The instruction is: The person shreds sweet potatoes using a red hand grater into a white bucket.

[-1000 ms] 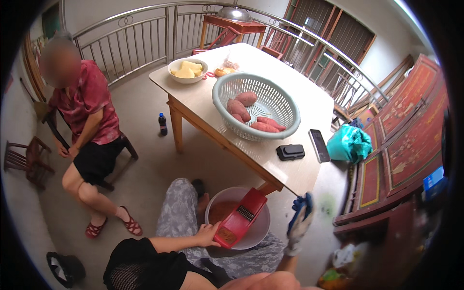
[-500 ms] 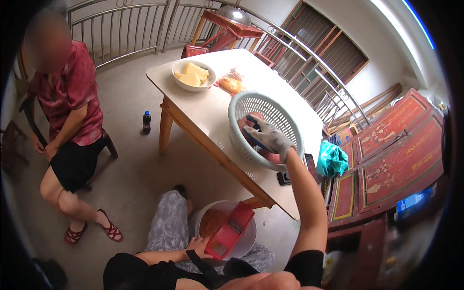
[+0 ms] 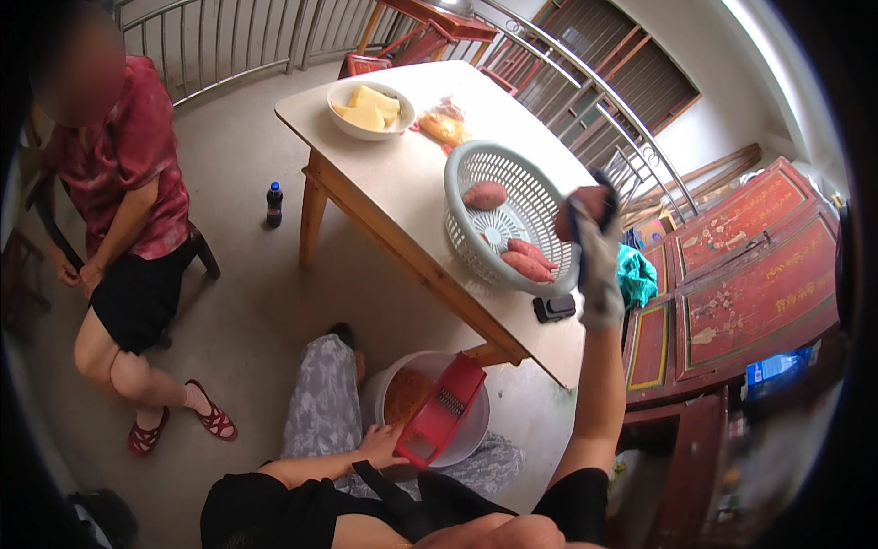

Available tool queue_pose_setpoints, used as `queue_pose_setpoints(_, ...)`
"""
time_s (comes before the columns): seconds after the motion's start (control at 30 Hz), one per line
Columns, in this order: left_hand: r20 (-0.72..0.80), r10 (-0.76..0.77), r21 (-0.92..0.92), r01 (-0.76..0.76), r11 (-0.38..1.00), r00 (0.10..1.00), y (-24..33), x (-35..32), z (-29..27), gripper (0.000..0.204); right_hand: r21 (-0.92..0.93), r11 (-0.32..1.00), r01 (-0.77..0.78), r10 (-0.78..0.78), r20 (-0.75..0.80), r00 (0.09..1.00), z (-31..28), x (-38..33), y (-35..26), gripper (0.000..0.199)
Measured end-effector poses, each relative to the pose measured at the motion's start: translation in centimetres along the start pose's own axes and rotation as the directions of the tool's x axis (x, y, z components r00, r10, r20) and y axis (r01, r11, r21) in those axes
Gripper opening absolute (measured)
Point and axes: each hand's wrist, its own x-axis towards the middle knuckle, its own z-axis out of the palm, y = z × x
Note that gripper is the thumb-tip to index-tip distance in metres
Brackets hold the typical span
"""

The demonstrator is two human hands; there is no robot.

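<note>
My right hand (image 3: 596, 265), in a grey-white glove with dark finger parts, is closed around a reddish sweet potato (image 3: 576, 212) just past the right rim of a grey-green plastic colander (image 3: 462, 240). Several more sweet potatoes (image 3: 485, 195) lie inside it. Low in front of me, my left hand (image 3: 382, 448) grips the near end of a red grater (image 3: 445, 409). The grater lies slanted across a whitish bucket (image 3: 476, 430), which holds orange-brown shreds (image 3: 405, 395). Part of the left hand's hold is hidden.
The table (image 3: 366, 197) also bears a white bowl (image 3: 347, 126) of yellow chunks, a bagged orange item (image 3: 445, 128) and a black object (image 3: 554, 309). A person (image 3: 137, 210) sits at left, near a dark bottle (image 3: 274, 204) on the floor. Red cabinets (image 3: 741, 293) stand at right.
My right hand has lifted a sweet potato out of the colander and moved right with it. The left hand stays at the grater. The view has shifted slightly.
</note>
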Motion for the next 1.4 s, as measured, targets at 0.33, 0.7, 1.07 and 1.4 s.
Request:
queue_pose_setpoints(0.33,-0.157,0.062,0.07,-0.052,0.996,0.986,0.9,-0.3,-0.4,0.109,0.74,0.536,-0.407,0.633,-0.033,0.773,-6.0,-31.1,10.1,0.059)
queue_pose_setpoints(0.7,-0.125,0.363,0.268,-0.321,0.908,0.923,1.4,0.8,-1.0,0.092,0.311,0.809,-0.498,0.585,-0.353,0.73,1.1,-42.1,20.7,0.045)
queue_pose_setpoints(1.07,-0.229,0.405,0.197,-0.365,0.91,0.885,0.6,1.6,0.5,0.085,-0.009,0.815,-0.579,0.569,-0.173,0.804,-0.8,-44.4,17.7,0.052)
queue_pose_setpoints(1.4,-0.101,0.474,0.296,-0.429,0.853,0.875,0.3,2.7,-0.7,0.086,-0.738,0.651,-0.179,0.349,0.081,0.934,1.3,-41.4,17.8,0.063)
